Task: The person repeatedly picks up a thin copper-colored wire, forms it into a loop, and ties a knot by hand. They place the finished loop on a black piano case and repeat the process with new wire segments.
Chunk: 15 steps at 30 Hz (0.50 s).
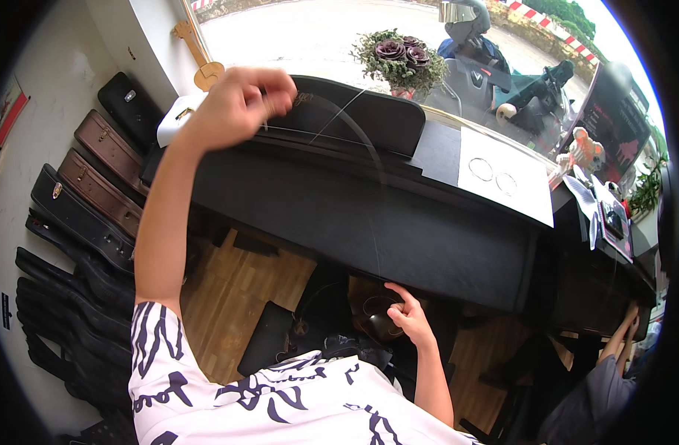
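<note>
My left hand (243,104) is raised over the far left of the black desk, its fingers closed in a pinch and slightly blurred. From it a thin, pale, wire-like string (373,152) bows out over the desk and drops towards my right hand (407,315). That hand is at the desk's near edge, index finger and thumb closed around the string's lower part. Loose loops of string (369,304) seem to hang beside it above my lap. Exactly where the fingertips grip is too fine to see.
Two coiled rings (481,170) lie on a white sheet (517,196) on the black desk (428,222). A flower pot (402,63) stands by the window. Instrument cases (87,215) line the left wall. Another person's hands (630,322) are at the far right.
</note>
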Available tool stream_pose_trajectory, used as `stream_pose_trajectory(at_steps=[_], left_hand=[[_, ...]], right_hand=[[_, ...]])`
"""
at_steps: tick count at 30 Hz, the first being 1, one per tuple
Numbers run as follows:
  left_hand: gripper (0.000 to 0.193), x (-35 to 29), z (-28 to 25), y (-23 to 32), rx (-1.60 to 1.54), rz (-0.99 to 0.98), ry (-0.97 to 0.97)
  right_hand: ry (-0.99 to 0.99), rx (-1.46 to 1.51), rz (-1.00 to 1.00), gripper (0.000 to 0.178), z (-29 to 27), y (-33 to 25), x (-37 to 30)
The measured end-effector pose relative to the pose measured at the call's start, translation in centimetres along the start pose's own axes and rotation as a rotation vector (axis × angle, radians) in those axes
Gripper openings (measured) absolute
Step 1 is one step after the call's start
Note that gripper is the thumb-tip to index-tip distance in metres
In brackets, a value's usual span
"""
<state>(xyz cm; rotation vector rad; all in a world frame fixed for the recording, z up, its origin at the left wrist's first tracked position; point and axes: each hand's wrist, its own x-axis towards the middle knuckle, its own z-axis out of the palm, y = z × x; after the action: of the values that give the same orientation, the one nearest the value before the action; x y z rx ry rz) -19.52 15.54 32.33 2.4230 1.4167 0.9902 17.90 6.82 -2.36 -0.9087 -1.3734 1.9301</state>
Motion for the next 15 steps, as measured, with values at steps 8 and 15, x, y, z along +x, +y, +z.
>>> stream_pose_trajectory(at_steps=[8, 15], left_hand=[[0.015, 8.4, -8.4, -14.1, -0.072, -0.385, 0.771], [0.017, 6.0, 0.1, -20.4, 0.15, -0.392, 0.757]], right_hand=[[-0.035, -0.107, 0.042, 0.056, 2.0, 0.0, 0.8], [-0.032, -0.209, 0.113, 0.049, 3.0, -2.4, -0.2]])
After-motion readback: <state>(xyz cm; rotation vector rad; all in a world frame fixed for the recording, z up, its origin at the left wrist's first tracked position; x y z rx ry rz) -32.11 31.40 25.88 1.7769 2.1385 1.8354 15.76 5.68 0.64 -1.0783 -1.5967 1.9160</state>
